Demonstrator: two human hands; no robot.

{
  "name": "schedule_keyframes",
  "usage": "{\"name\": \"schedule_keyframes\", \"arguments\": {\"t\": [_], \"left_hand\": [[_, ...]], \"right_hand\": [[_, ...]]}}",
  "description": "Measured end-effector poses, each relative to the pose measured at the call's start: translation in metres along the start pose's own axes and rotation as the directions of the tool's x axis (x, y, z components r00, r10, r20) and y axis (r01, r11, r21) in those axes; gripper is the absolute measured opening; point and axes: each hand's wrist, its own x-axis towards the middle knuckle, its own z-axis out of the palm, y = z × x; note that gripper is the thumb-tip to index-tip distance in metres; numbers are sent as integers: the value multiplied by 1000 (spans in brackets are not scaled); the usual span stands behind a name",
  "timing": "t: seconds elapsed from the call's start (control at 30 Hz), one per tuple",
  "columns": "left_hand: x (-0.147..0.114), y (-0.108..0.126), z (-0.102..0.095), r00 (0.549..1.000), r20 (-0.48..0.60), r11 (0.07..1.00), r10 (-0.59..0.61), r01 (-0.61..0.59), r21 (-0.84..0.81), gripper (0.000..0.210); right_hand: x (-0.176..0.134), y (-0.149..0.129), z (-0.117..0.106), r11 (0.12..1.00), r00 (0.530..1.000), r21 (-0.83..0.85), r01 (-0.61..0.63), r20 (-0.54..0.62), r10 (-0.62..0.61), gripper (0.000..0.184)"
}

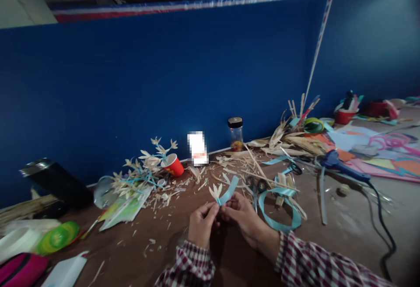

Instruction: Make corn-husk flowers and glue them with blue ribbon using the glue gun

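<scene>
A small corn-husk flower (215, 191) with pale pointed petals stands upright between my hands at the table's middle. My left hand (204, 219) pinches it just below the petals, thumb and fingers closed. A strip of light-blue ribbon (230, 190) rises from the flower's base and curves up to the right. My right hand (241, 215) is closed at the ribbon's lower end, its fingertips almost meeting those of the left. Right of my hands lies a loop of the same blue ribbon (278, 225), with dark-handled scissors (256, 186) beside it.
Husk scraps litter the brown table (131, 252). Finished husk flowers (141, 171) and a red paper cup (174, 166) are at left. A jar (235, 134) stands by the blue partition (157, 72). At right lie dried husks (292, 140) and a corded blue glue gun (341, 166).
</scene>
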Motion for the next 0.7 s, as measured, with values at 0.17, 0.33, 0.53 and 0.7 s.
{"name": "schedule_keyframes", "arguments": {"t": [0.17,0.33,0.53,0.7], "left_hand": [[-2,6,-2,998,22,994,62,-63,85,34],[-3,11,-1,997,25,993,66,-68,93,35],[-5,18,0,999,20,996,35,-37,79,35],[-6,20,-2,998,56,996,41,-45,78,39]], "right_hand": [[0,3,-1,1000,1000,7,2,-19,-2,28],[1,4,-1,1000,1000,11,6,-24,-6,29],[0,-1,2,999,999,-39,-35,16,36,30],[-1,-8,5,993,996,-71,-91,4,91,25]]}}
